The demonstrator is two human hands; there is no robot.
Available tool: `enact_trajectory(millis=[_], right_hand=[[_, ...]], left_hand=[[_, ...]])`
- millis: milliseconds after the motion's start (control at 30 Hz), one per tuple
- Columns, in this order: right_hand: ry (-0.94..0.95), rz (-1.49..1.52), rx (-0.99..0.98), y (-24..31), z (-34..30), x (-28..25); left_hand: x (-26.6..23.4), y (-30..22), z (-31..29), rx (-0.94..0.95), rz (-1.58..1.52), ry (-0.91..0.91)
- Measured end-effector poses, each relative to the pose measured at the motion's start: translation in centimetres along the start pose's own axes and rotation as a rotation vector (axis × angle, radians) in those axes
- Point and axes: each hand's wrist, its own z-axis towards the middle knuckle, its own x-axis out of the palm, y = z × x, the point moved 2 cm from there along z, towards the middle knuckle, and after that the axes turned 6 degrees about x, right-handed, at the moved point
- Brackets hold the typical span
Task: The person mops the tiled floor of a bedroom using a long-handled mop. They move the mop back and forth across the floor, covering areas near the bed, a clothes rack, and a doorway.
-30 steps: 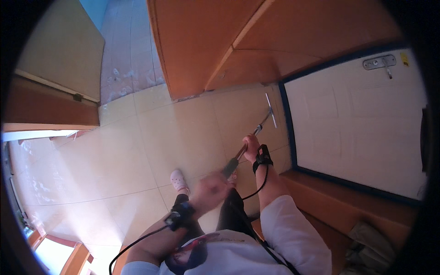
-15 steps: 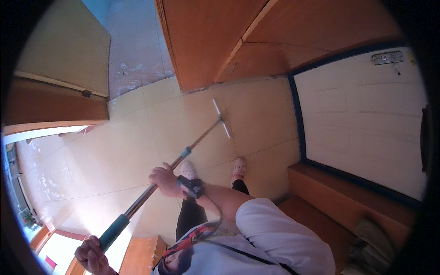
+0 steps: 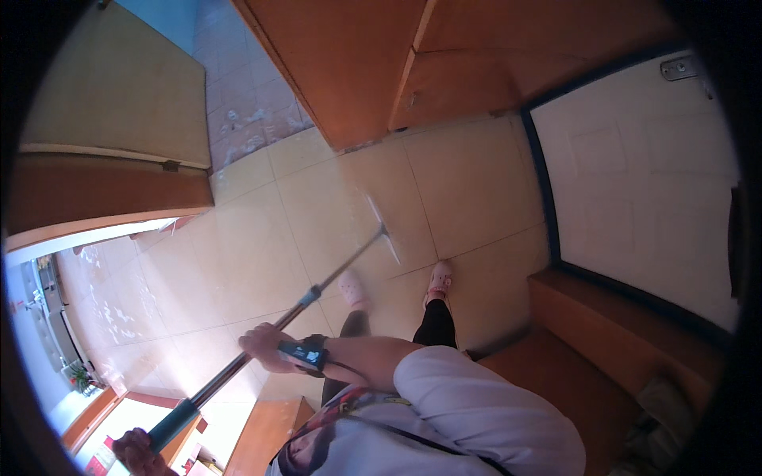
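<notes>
A long-handled floor squeegee slants across the view, its thin pale blade on the beige tiles in front of my feet. My right hand is wrapped round the metal pole at about its middle. At the lower left, my left hand grips the top end, by the green handle sleeve. A dark device with a cable is strapped to my right wrist. The blade looks slightly blurred.
My pink clogs stand close to the blade. A reddish-brown cabinet rises ahead, with a white door in a dark blue frame to the right. A low wooden bench is at the lower right. An open door leaf stands at the far left.
The squeegee blade has come nearer to my feet and slightly left over the tiles. Both hands have shifted left and down with the pole, keeping their grip. The view has turned slightly.
</notes>
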Motion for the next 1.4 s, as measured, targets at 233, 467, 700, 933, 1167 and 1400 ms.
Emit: enact_trajectory(millis=[233,467,700,933,1167,1400], right_hand=[[-0.093,-0.018,-0.037,-8.8,-6.2,-7.0],[-0.044,-0.064,0.024,-7.2,-7.4,-12.5],[-0.224,-0.264,0.13,-15.0,-13.2,-21.6],[-0.286,-0.698,0.428,-31.6,-24.9,-40.2],[-0.405,-0.606,0.343,-33.8,-26.2,-40.6],[-0.283,-0.253,0.166,-18.0,-17.7,-23.8]], left_hand=[[13.2,0.6,2.7,-0.001,-0.406,-0.053],[14.3,-4.7,6.0,-0.007,-0.455,-0.1],[26.3,-4.7,5.3,-0.031,-0.325,-0.1],[55.4,-6.8,7.4,-0.334,-0.833,-0.025],[57.3,-10.1,8.8,-0.271,-0.695,-0.031],[34.4,-16.5,7.0,0.483,0.673,0.247]])
